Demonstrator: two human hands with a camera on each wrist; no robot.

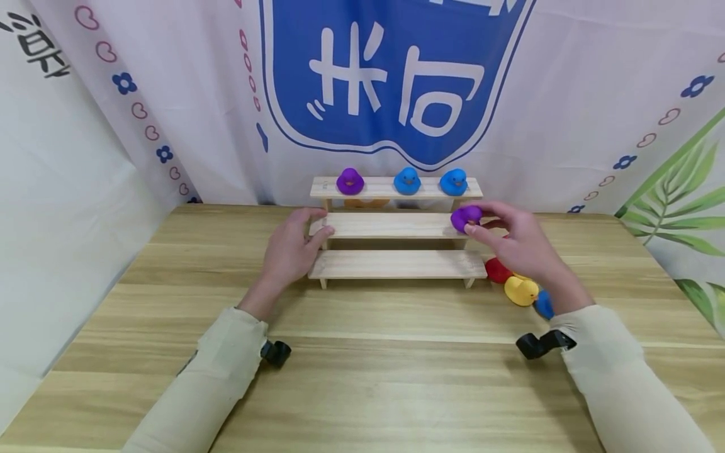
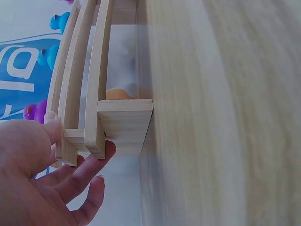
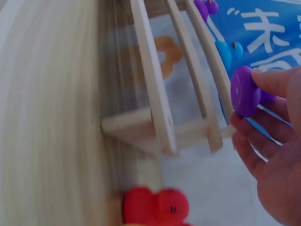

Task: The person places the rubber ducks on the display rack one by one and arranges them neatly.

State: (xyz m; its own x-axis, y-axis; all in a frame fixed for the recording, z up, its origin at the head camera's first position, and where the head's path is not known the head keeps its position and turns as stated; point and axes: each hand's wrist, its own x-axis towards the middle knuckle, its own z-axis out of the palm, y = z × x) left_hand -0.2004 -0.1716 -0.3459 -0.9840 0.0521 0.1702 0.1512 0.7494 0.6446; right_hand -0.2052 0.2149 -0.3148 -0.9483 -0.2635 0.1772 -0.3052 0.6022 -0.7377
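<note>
A three-tier wooden display stand [image 1: 391, 264] stands on the table. My left hand [image 1: 290, 246] grips its left end; in the left wrist view the thumb lies on the middle board's edge with fingers beneath. Between thumb and fingers, my right hand [image 1: 521, 242] pinches a purple rubber duck [image 1: 466, 218] over the right end of the middle board. The duck's flat underside [image 3: 238, 91] faces the right wrist camera. On the top board sit another purple duck [image 1: 350, 182] at the left and two blue ducks, one near the middle [image 1: 407, 181] and one at the right [image 1: 454, 182].
Beside the stand's right end, partly behind my right forearm, lie a red duck [image 1: 498, 270], a yellow duck [image 1: 520, 291] and a blue duck [image 1: 544, 305]. A printed cloth [image 1: 215, 94] hangs behind the wooden table [image 1: 396, 390].
</note>
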